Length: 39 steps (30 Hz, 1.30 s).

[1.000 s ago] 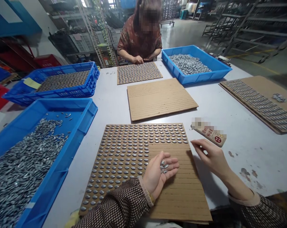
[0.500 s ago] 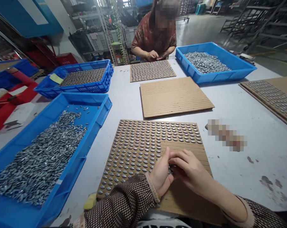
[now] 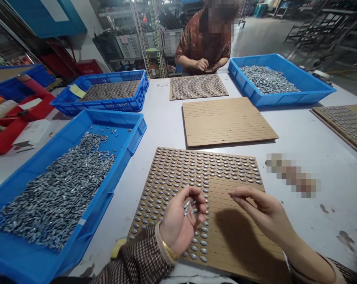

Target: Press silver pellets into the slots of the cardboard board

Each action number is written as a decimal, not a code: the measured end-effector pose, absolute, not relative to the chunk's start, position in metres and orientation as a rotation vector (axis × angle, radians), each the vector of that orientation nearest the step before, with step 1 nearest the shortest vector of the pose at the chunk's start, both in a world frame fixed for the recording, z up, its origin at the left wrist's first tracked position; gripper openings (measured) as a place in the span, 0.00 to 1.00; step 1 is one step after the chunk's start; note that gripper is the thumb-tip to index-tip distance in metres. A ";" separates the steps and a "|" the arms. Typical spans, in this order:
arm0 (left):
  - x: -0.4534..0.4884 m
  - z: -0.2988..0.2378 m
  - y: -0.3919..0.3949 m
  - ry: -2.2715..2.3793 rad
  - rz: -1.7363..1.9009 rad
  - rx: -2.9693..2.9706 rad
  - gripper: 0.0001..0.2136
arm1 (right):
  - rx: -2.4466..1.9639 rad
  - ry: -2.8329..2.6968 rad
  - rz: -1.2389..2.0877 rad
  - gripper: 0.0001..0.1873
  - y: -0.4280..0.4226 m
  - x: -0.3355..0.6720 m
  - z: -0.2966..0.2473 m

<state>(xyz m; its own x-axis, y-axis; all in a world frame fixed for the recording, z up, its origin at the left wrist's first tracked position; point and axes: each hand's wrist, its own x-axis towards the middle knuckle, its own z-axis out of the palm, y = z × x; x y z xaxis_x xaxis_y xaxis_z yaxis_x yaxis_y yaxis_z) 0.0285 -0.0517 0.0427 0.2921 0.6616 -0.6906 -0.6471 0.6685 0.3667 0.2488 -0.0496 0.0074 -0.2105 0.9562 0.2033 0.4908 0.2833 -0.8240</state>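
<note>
My left hand (image 3: 182, 221) is cupped palm up over the cardboard sheet (image 3: 225, 205), its fingers curled round several small silver-grey oval metal pieces (image 3: 190, 207). To its right, my right hand (image 3: 259, 209) hovers above the bare slotted part of the same sheet. Its thumb and fingertips are pinched together; whatever is between them, if anything, is too small to make out. Rows of oval pieces (image 3: 178, 167) stand in the slots along the sheet's left side and far edge. The near right part of the sheet shows slots without pieces.
On the left stands a blue tray (image 3: 131, 138) of loose pieces; behind it is a blue crate (image 3: 141, 92) with a filled sheet. Bare slotted cardboard (image 3: 225, 122) lies ahead. Across the table a person (image 3: 203, 43) works beside another filled sheet (image 3: 199, 86) and blue tray (image 3: 308, 96).
My hands have come apart. The left has turned palm up and moved left, showing the metal pieces; the right has drawn to the right with pinched fingertips. The view has shifted slightly left.
</note>
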 end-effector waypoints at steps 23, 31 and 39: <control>-0.006 0.034 -0.063 0.952 0.998 0.018 0.09 | -1.294 -2.126 0.408 0.08 0.005 0.218 -0.057; -0.024 0.026 -0.063 1.057 0.939 0.239 0.09 | -1.360 -2.256 0.261 0.13 0.005 0.220 -0.056; -0.034 0.011 -0.065 1.425 0.647 1.155 0.09 | -1.396 -2.355 0.203 0.13 0.007 0.225 -0.056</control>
<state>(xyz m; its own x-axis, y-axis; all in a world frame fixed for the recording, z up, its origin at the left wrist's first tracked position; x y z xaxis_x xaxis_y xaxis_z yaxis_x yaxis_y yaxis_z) -0.0341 -0.0647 0.0113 0.1160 0.9038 -0.4119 0.2847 0.3671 0.8855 0.2249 0.0072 -0.0558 -0.4252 0.8673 0.2588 0.8101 0.4922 -0.3184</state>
